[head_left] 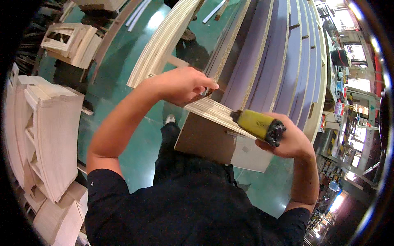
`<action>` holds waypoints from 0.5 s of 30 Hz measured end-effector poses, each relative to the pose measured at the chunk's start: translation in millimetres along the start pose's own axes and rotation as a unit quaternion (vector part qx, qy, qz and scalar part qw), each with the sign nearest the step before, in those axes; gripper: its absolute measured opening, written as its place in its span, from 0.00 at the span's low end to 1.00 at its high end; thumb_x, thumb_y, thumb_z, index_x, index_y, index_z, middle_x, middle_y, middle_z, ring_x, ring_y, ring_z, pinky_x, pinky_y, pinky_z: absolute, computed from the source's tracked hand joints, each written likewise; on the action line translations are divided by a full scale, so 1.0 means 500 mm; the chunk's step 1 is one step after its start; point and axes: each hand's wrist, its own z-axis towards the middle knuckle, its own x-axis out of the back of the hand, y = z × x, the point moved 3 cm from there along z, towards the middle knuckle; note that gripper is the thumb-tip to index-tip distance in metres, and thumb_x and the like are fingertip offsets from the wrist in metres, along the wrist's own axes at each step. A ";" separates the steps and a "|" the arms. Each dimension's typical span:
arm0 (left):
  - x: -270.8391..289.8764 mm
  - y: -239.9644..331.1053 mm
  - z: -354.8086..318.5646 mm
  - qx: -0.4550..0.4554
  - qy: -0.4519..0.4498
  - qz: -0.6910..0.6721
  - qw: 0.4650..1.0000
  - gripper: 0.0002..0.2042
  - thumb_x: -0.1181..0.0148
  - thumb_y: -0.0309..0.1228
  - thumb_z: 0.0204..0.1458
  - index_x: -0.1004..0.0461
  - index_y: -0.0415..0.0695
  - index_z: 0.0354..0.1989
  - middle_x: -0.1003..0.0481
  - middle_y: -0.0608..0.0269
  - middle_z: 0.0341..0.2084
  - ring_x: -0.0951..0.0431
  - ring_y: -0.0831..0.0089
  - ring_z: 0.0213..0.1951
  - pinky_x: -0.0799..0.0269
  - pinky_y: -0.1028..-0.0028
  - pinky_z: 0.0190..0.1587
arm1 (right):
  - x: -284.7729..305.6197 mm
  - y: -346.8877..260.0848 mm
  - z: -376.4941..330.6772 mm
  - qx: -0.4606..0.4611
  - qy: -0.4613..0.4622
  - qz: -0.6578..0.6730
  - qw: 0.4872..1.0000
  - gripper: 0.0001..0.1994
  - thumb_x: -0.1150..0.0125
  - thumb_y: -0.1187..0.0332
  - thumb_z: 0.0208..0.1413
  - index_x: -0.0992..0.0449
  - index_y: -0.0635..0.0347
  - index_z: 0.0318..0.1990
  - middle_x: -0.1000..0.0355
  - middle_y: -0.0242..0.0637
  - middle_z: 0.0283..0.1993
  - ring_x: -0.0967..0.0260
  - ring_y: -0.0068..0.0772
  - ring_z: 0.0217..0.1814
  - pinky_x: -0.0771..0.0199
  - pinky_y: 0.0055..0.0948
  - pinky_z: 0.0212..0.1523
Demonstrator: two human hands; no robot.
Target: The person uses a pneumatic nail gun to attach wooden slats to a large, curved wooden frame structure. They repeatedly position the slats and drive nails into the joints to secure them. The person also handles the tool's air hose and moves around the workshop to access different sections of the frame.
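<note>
From my feed I see stacked pale panels [61,135] at far left, then the left hand [182,84], fingers curled, though I can't tell whether they pinch anything. Rightward, by the layered wooden edge [211,110], a yellow-black tool [255,124] is clamped in the right hand's [291,139] fingers.

Power tool [255,124] looks plasticky, layered wood bar [211,110] seems raw and matt, purplish panels [271,61] pretty smooth, green floor [144,137] is super glossy.

one yellow-black tool [256,124], two bare forearms [125,121], two black sleeves [107,190], one visible shoe [170,119]
</note>
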 end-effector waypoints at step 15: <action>-0.007 -0.023 0.003 0.015 -0.025 -0.008 1.000 0.21 0.40 0.22 0.52 0.21 0.50 0.56 0.21 0.47 0.30 0.21 0.48 0.34 0.26 0.56 0.38 | -0.043 -0.029 0.161 -0.012 -0.054 -0.067 0.996 0.20 0.34 0.72 0.48 0.25 0.68 0.51 0.23 0.42 0.41 0.28 0.28 0.41 0.26 0.30 0.48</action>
